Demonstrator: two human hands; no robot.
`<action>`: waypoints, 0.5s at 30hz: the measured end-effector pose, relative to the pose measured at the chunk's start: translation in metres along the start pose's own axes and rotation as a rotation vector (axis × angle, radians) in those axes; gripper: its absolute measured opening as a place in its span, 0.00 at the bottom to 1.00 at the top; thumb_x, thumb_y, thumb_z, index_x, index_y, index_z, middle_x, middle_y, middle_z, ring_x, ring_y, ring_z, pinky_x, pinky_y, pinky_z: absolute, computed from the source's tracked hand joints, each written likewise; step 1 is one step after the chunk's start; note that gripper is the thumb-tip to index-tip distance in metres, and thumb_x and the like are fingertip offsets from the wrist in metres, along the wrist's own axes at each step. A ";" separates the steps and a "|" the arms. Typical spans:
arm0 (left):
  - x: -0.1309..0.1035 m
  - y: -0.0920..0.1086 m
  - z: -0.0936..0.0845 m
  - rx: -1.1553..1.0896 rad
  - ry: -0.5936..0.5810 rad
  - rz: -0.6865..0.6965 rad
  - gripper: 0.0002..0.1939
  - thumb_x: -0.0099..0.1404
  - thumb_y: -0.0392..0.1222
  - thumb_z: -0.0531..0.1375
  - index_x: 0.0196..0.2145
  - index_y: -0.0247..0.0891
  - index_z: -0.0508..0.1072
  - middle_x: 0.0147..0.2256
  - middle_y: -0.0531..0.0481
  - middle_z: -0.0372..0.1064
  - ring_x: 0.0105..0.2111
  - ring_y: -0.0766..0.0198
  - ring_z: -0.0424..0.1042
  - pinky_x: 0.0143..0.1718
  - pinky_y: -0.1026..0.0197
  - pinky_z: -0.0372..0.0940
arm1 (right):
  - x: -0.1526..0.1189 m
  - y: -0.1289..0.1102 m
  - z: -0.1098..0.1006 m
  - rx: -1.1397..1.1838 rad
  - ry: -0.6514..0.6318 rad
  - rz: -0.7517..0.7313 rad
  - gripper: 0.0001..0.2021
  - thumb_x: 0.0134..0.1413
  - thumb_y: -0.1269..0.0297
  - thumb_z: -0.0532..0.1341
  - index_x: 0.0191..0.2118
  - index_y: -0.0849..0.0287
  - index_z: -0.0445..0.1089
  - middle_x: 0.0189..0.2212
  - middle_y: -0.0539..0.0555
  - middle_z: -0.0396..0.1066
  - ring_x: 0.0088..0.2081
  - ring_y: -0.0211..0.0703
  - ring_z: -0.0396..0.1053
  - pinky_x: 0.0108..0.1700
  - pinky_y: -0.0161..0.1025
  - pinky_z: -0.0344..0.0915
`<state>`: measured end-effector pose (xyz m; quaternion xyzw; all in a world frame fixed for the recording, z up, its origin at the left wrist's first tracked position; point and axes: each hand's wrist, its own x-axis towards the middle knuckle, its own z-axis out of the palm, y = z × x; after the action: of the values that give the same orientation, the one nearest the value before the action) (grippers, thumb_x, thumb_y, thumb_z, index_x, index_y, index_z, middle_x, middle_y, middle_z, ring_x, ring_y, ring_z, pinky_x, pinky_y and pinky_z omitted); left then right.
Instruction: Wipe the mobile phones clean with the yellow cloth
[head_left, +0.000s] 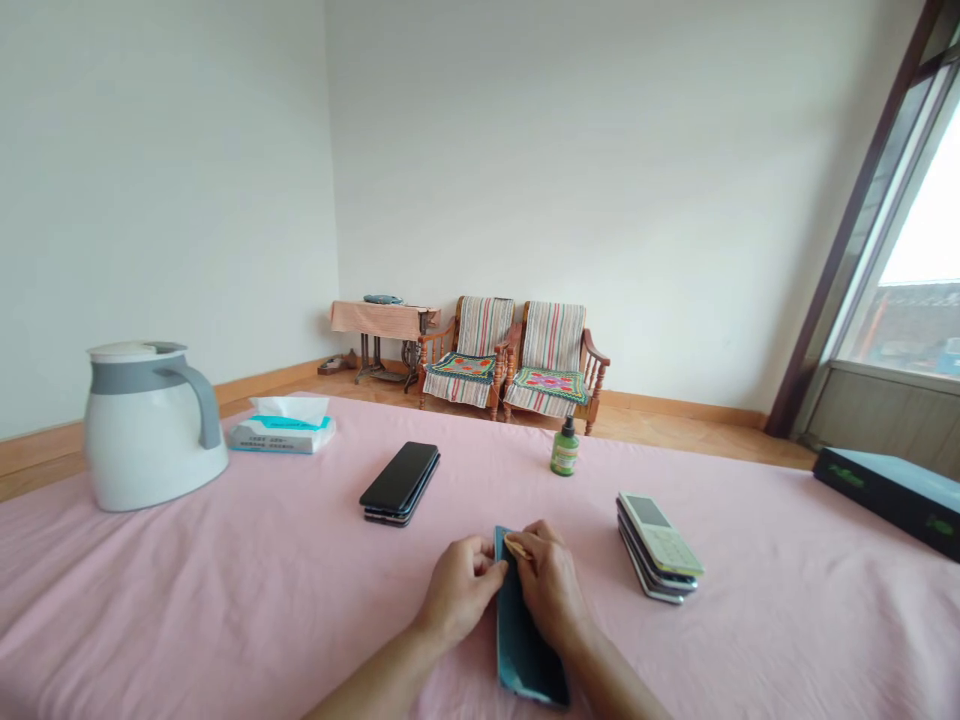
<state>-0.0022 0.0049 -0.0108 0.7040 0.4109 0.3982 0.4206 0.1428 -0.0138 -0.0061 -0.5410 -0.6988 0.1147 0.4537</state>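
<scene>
A dark smartphone (525,640) with a bluish edge lies on the pink cloth in front of me, its long side pointing away. My left hand (459,590) grips its left edge near the far end, thumb on the face. In the curled fingers of my right hand (551,585) is a small yellowish cloth (516,546), pressed against the phone's far end. Part of the phone's right side is hidden under that hand. To the left sits a stack of black smartphones (401,478); to the right is another phone stack (656,560), topped by a pale keypad phone (661,533).
A pink tablecloth (262,600) covers the surface. On it stand a white jug (150,430), a tissue pack (283,428), a green spray bottle (565,450) and a black box (885,495) at the right edge. Two wooden chairs (551,350) are by the far wall.
</scene>
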 end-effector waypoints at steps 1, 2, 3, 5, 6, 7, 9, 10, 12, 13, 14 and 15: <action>0.000 0.001 0.000 0.006 -0.001 -0.002 0.14 0.59 0.45 0.59 0.36 0.30 0.74 0.22 0.49 0.71 0.22 0.62 0.67 0.22 0.65 0.53 | 0.001 0.001 0.001 -0.010 0.008 -0.001 0.13 0.54 0.75 0.52 0.27 0.57 0.72 0.28 0.53 0.67 0.32 0.42 0.67 0.35 0.36 0.61; -0.001 0.001 0.000 0.011 -0.001 -0.003 0.14 0.58 0.44 0.58 0.36 0.30 0.75 0.22 0.49 0.71 0.22 0.62 0.67 0.22 0.65 0.52 | 0.002 0.002 0.002 -0.016 0.016 0.000 0.13 0.54 0.74 0.52 0.27 0.57 0.72 0.28 0.53 0.67 0.32 0.42 0.67 0.36 0.36 0.61; -0.001 0.002 0.000 0.016 0.000 -0.004 0.14 0.58 0.44 0.59 0.37 0.30 0.75 0.22 0.49 0.71 0.22 0.62 0.67 0.22 0.65 0.52 | 0.003 0.003 0.002 -0.019 0.023 0.004 0.12 0.53 0.74 0.52 0.27 0.57 0.72 0.28 0.54 0.67 0.32 0.42 0.67 0.36 0.36 0.61; -0.001 0.002 0.001 0.024 0.001 -0.003 0.14 0.58 0.44 0.59 0.36 0.30 0.75 0.21 0.50 0.70 0.21 0.62 0.66 0.22 0.65 0.51 | 0.004 0.006 0.004 -0.018 0.029 0.016 0.11 0.53 0.74 0.53 0.27 0.58 0.71 0.28 0.53 0.67 0.32 0.42 0.67 0.35 0.36 0.61; -0.002 0.003 0.001 0.027 0.001 -0.003 0.14 0.58 0.44 0.59 0.36 0.30 0.76 0.21 0.50 0.70 0.21 0.62 0.66 0.22 0.65 0.51 | 0.004 0.007 0.004 -0.017 0.032 0.020 0.11 0.53 0.74 0.53 0.27 0.58 0.71 0.28 0.53 0.67 0.31 0.42 0.67 0.35 0.36 0.61; -0.002 0.003 0.001 0.029 0.000 -0.002 0.14 0.58 0.44 0.59 0.36 0.30 0.76 0.21 0.50 0.70 0.21 0.62 0.66 0.22 0.65 0.51 | 0.003 0.008 0.004 -0.015 0.033 0.022 0.11 0.53 0.74 0.53 0.27 0.58 0.71 0.28 0.53 0.67 0.31 0.42 0.67 0.34 0.36 0.61; -0.002 0.003 0.001 0.030 -0.004 0.001 0.13 0.58 0.43 0.58 0.36 0.30 0.75 0.22 0.50 0.71 0.22 0.62 0.67 0.23 0.65 0.52 | 0.002 0.009 0.004 -0.014 0.033 0.022 0.12 0.53 0.75 0.52 0.28 0.57 0.71 0.28 0.53 0.67 0.32 0.41 0.67 0.35 0.35 0.61; -0.002 0.003 0.001 0.031 -0.006 0.003 0.13 0.58 0.42 0.58 0.36 0.30 0.75 0.22 0.49 0.71 0.22 0.62 0.67 0.23 0.65 0.52 | 0.002 0.010 0.004 -0.014 0.033 0.021 0.12 0.53 0.75 0.52 0.28 0.57 0.72 0.28 0.53 0.67 0.32 0.41 0.67 0.35 0.35 0.61; -0.001 0.004 0.001 0.034 -0.010 0.005 0.12 0.58 0.41 0.58 0.35 0.30 0.75 0.22 0.49 0.71 0.23 0.61 0.67 0.24 0.65 0.53 | 0.002 0.011 0.004 -0.018 0.034 0.019 0.12 0.52 0.76 0.52 0.29 0.58 0.72 0.28 0.53 0.67 0.33 0.42 0.67 0.36 0.35 0.61; -0.001 0.004 0.001 0.036 -0.011 0.005 0.12 0.58 0.41 0.58 0.34 0.30 0.75 0.22 0.49 0.71 0.23 0.62 0.67 0.24 0.65 0.53 | 0.002 0.011 0.004 -0.020 0.034 0.018 0.12 0.51 0.77 0.52 0.29 0.58 0.71 0.28 0.53 0.67 0.33 0.42 0.67 0.36 0.35 0.61; -0.001 0.005 0.000 0.037 -0.012 0.004 0.12 0.58 0.41 0.58 0.34 0.30 0.75 0.22 0.50 0.71 0.23 0.62 0.67 0.24 0.65 0.53 | 0.002 0.011 0.004 -0.021 0.034 0.017 0.12 0.51 0.77 0.52 0.29 0.58 0.71 0.28 0.53 0.67 0.33 0.41 0.67 0.36 0.35 0.61; -0.002 0.006 0.000 0.037 -0.014 0.003 0.12 0.58 0.41 0.58 0.35 0.30 0.75 0.22 0.50 0.71 0.23 0.62 0.67 0.24 0.65 0.54 | 0.002 0.012 0.004 -0.022 0.033 0.016 0.12 0.51 0.77 0.52 0.30 0.59 0.71 0.29 0.53 0.67 0.33 0.41 0.67 0.36 0.35 0.61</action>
<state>-0.0010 0.0016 -0.0060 0.7150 0.4143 0.3863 0.4097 0.1473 -0.0060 -0.0150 -0.5533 -0.6883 0.1016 0.4580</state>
